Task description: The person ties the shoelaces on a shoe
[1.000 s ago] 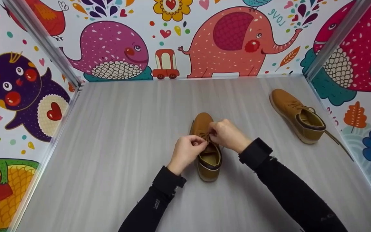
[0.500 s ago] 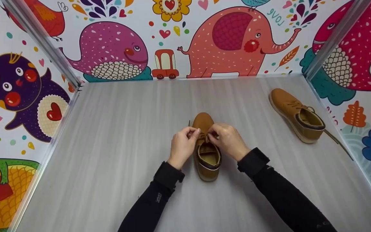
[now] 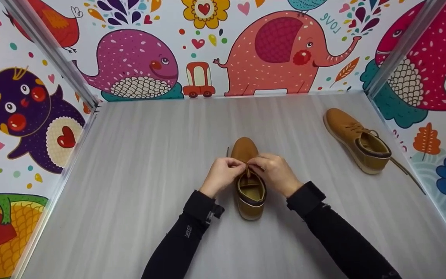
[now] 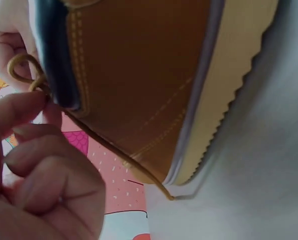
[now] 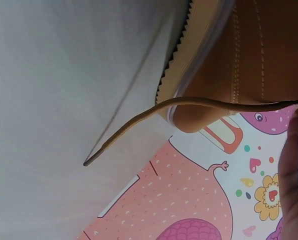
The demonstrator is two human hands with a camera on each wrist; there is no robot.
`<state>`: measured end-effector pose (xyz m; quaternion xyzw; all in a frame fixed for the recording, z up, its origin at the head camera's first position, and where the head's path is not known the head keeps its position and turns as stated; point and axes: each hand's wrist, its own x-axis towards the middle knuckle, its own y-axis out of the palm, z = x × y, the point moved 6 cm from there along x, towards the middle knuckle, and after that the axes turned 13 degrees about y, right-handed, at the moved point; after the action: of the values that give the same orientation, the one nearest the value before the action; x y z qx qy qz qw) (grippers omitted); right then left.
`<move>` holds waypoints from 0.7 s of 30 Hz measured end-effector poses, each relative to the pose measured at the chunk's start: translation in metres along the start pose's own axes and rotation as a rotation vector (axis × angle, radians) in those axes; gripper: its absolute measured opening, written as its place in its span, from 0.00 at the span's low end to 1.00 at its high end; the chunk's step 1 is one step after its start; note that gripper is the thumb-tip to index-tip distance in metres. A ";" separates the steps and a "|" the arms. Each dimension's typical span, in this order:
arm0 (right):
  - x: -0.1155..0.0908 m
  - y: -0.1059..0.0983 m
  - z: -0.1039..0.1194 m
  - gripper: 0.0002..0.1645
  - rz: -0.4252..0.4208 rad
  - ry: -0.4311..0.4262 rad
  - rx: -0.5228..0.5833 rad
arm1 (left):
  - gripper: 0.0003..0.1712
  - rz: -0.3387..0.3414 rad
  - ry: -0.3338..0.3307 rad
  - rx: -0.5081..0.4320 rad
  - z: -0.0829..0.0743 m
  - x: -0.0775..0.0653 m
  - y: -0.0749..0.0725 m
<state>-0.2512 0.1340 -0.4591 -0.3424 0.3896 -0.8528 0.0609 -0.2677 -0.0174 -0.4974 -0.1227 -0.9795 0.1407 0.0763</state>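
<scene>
A tan lace-up shoe point(image 3: 251, 207) stands on the floor with its toe pointing away from me. At its throat, my left hand point(image 3: 221, 175) pinches the shoelace between thumb and forefinger, close to the knot. My right hand point(image 3: 279, 174) meets it from the other side, with its bent fingertips gripping the lace there. A small lace loop point(image 4: 10, 65) stands up by the left fingertips in the left wrist view, and one loose lace end point(image 4: 116, 150) trails down beside the shoe. Another lace end point(image 5: 199, 101) hangs past the toe in the right wrist view; the right fingertips are mostly cut off there.
The matching tan shoe point(image 3: 356, 139) sits at the right, its lace point(image 3: 409, 176) trailing towards the side wall. Printed cartoon panels point(image 3: 203, 46) enclose the grey wood-look floor point(image 3: 149, 155) at the back and both sides.
The left hand drew away to the left from the knot, then came back to it. My right hand shifted slightly nearer me and stayed at the lace. Both shoes kept their places.
</scene>
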 end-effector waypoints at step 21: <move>-0.022 -0.011 -0.001 0.03 -0.113 0.526 0.217 | 0.05 -0.117 0.002 -0.214 0.006 -0.014 -0.004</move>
<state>-0.2337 0.1500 -0.4635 -0.1221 0.2786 -0.9511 -0.0533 -0.2567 -0.0266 -0.5031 -0.0728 -0.9943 0.0306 0.0718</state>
